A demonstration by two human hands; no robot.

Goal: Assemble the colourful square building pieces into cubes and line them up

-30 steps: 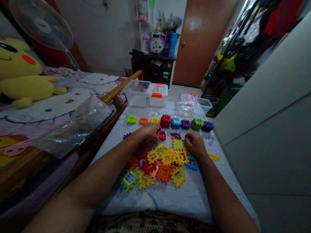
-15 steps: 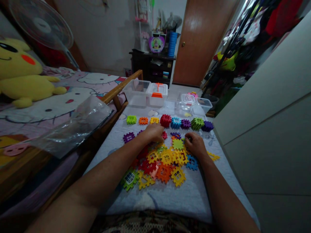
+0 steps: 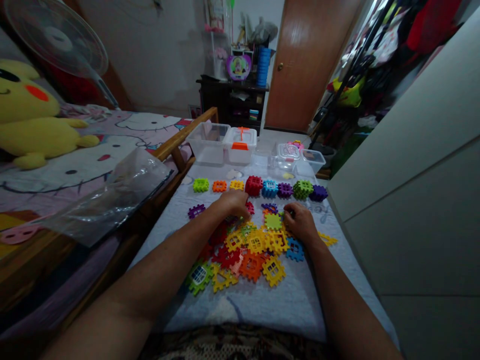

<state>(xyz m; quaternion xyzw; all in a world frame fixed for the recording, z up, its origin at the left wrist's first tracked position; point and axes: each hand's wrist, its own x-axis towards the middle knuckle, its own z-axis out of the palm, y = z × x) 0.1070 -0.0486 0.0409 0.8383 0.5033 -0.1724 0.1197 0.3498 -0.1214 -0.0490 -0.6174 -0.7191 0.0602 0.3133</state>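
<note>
My left hand (image 3: 234, 204) reaches over the far side of a loose pile of plastic interlocking building tiles. Its fingers bend down around a small red building tile (image 3: 249, 207), partly hidden by the hand. On the pile's right side, my right hand (image 3: 300, 221) is closed with curled fingers; whatever they grip is hidden. Beside it lie a light green tile (image 3: 273, 221) and a blue window tile (image 3: 295, 249). Yellow window tiles (image 3: 256, 243), an orange tile (image 3: 251, 266) and a green window tile (image 3: 198, 276) lie nearer me.
Behind the pile runs a row of sorted tile stacks, including a red stack (image 3: 254, 185) and a blue one (image 3: 270, 188). Clear plastic bins (image 3: 210, 145) stand at the table's far end. A wooden bed rail (image 3: 183, 135) borders the left, a white cabinet (image 3: 412, 200) the right.
My left hand has shifted slightly left, the red tile moving with it. My right hand stays nearly in place. The whole view has drifted a little.
</note>
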